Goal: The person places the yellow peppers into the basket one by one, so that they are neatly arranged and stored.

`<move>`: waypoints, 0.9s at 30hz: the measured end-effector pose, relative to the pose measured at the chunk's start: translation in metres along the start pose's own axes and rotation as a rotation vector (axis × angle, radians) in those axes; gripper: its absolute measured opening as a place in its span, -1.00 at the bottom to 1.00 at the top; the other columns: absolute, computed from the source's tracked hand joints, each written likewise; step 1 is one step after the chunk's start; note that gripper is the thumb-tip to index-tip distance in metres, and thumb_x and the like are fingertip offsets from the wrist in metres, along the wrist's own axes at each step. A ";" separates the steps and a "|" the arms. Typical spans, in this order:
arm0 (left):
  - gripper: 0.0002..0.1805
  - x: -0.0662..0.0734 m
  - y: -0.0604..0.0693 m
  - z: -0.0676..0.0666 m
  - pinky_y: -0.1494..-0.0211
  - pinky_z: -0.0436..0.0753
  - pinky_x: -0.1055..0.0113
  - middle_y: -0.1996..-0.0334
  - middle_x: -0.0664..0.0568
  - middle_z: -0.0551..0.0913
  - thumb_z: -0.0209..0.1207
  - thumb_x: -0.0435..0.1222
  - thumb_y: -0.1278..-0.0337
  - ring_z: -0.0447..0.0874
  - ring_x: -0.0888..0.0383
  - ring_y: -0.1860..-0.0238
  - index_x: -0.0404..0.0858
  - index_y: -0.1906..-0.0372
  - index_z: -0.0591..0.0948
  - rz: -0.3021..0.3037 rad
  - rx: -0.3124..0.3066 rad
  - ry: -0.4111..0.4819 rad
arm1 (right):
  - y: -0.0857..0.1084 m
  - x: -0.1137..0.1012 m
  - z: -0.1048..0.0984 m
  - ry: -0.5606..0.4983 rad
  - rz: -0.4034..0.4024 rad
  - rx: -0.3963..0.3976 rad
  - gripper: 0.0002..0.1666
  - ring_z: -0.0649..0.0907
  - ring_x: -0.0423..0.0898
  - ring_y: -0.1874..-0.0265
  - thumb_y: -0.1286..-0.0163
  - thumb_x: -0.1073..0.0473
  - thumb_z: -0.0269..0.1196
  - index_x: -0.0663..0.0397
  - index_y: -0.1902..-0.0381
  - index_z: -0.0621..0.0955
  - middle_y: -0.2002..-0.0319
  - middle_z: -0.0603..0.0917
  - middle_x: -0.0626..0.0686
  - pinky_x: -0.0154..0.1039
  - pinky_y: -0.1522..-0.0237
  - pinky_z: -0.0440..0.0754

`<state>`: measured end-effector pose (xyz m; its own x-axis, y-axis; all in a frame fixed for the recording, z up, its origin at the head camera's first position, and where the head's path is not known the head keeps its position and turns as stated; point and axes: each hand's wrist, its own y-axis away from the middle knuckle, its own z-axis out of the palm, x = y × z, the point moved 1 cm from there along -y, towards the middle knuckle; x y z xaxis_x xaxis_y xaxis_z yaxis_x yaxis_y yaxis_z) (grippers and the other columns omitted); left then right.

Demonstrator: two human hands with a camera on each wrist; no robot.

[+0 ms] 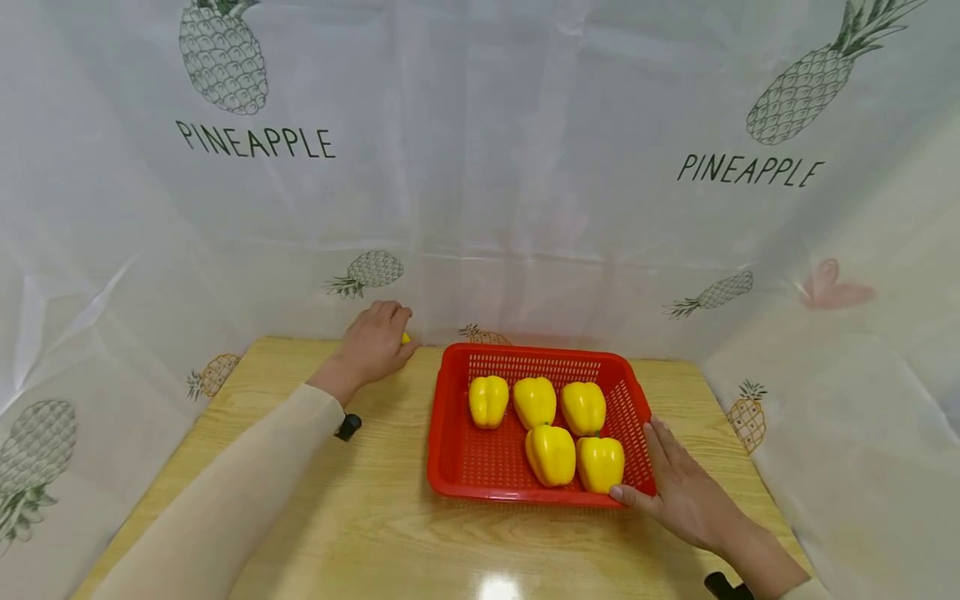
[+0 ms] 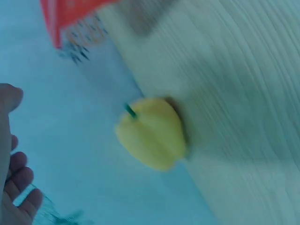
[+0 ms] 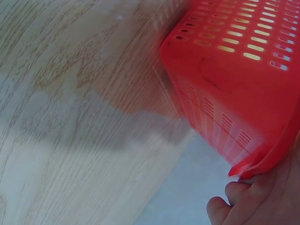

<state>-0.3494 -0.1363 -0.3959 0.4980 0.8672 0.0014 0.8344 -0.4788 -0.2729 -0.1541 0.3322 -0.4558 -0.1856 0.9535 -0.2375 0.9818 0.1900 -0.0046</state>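
My left hand (image 1: 375, 343) is at the back left of the wooden table, its fingers bent loosely. A yellow bell pepper (image 1: 406, 338) is mostly hidden behind it in the head view. In the left wrist view that pepper (image 2: 153, 133) with a green stem lies at the table's edge, apart from the fingers (image 2: 19, 180). My right hand (image 1: 686, 487) holds the near right corner of a red perforated basket (image 1: 480, 493), thumb over the front rim. In the right wrist view its fingers (image 3: 239, 193) bend beneath the rim. Several yellow bell peppers (image 1: 551, 456) lie inside the basket.
The basket stands on the wooden table (image 1: 375, 517), near its back edge. A pale curtain (image 1: 480, 192) printed with pineapples hangs behind the table and along both sides. Inside the basket, the peppers sit mostly toward the back and right.
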 end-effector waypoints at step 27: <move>-0.18 -0.053 -0.009 0.081 -0.48 0.47 -0.17 -0.30 -0.35 0.50 0.35 0.04 -0.34 0.46 -0.28 -0.36 -0.50 -0.38 0.40 0.086 -0.073 -0.141 | -0.001 -0.002 0.000 0.027 0.027 0.010 0.36 0.26 0.51 -0.53 -0.39 -0.53 0.23 0.45 -0.63 0.09 -0.64 0.05 0.46 0.41 -0.34 0.48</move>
<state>-0.4025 -0.1668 -0.4709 0.5349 0.8306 -0.1551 0.8075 -0.5565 -0.1955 -0.1549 0.3305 -0.4552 -0.1601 0.9642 -0.2112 0.9868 0.1619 -0.0088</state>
